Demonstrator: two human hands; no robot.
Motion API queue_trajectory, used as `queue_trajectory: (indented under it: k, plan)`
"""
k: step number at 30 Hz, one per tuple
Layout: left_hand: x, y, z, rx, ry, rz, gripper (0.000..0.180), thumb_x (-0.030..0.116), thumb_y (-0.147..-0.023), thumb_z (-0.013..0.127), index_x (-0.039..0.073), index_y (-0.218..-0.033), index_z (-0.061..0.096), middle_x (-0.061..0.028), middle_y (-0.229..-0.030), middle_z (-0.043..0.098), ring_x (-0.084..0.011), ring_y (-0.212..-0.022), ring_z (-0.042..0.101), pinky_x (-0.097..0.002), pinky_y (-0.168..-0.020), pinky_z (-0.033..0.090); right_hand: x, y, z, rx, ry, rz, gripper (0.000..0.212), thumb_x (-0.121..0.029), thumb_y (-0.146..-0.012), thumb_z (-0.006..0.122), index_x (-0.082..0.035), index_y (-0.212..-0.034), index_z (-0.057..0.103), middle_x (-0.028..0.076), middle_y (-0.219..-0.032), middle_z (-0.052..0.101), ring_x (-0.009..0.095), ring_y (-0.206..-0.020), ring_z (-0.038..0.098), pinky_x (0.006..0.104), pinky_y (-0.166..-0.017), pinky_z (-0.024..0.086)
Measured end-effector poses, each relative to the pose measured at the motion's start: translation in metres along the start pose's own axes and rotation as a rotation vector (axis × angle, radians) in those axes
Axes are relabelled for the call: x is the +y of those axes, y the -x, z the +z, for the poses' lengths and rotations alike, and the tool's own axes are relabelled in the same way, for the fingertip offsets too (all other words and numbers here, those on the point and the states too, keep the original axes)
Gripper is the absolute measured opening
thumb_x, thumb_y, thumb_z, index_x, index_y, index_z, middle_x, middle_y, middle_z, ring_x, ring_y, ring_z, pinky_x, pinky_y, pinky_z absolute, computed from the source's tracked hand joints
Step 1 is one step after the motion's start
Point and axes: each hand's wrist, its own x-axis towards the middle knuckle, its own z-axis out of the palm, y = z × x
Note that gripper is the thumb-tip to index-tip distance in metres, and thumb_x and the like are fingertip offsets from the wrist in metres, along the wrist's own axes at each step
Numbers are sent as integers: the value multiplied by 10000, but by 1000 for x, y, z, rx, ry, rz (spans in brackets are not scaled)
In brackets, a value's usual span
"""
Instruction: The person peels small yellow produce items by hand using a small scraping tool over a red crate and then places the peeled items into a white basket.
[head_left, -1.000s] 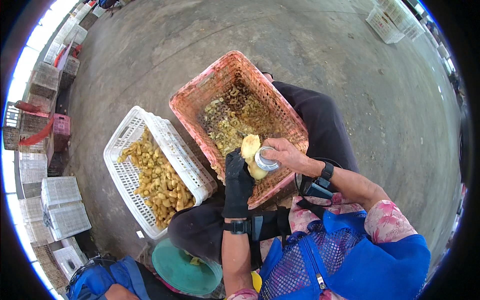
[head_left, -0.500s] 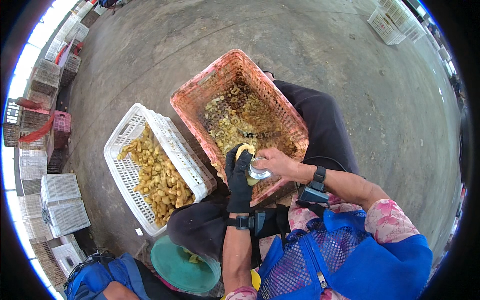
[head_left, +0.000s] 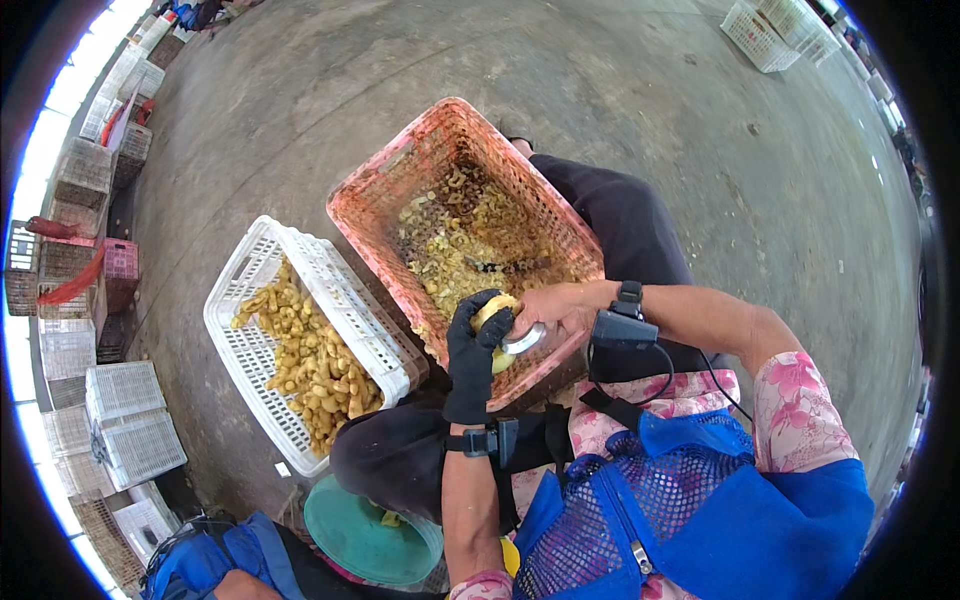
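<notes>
My left hand (head_left: 470, 345), in a black glove, grips a pale yellow piece of ginger (head_left: 497, 308) over the near end of a pink crate (head_left: 375, 178). Beside it, my bare right hand (head_left: 560, 307) is closed on a shiny round metal piece (head_left: 524, 340), whose exact kind I cannot make out. Its fingers meet the ginger's right side. Pale peelings and scraps (head_left: 455, 255) lie in the pink crate, which has brown stains. To the left, knobbly ginger roots (head_left: 310, 350) partly fill a white crate (head_left: 240, 370).
A green basin (head_left: 370, 545) stands by my left leg, with a few pale pieces at its edge. Another person's blue garment (head_left: 215, 560) shows at lower left. Stacked crates (head_left: 130, 415) line the left side; white crates (head_left: 760, 40) stand far right.
My right hand has turned over the ginger, so the metal piece now shows tilted and partly covered. The crates appear slightly shifted left in the view.
</notes>
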Motion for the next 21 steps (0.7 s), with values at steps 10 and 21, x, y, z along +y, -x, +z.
queue_trajectory:
  k: [10, 21]
  plan:
    - [-4, -17, -53, 58, 559, -173, 372, 202, -1087, 819, 63, -1429, 776, -93, -1246, 821, -237, -1096, 799, -407, -913, 681, -41, 26, 12, -25, 623, -261, 364, -321, -1063, 775, 27, -1167, 796, 71, -962, 789, 176, -860, 714, 392, -721, 571]
    - [-23, -21, -69, 29, 499, -102, 439, 283, -1230, 581, -11, -1537, 689, -152, -1443, 797, -266, -1237, 801, -421, -1062, 655, -46, 57, 72, 598, 515, -863, 345, -250, -1048, 842, 12, -1244, 733, 149, -1037, 797, 241, -947, 786, 409, -862, 610]
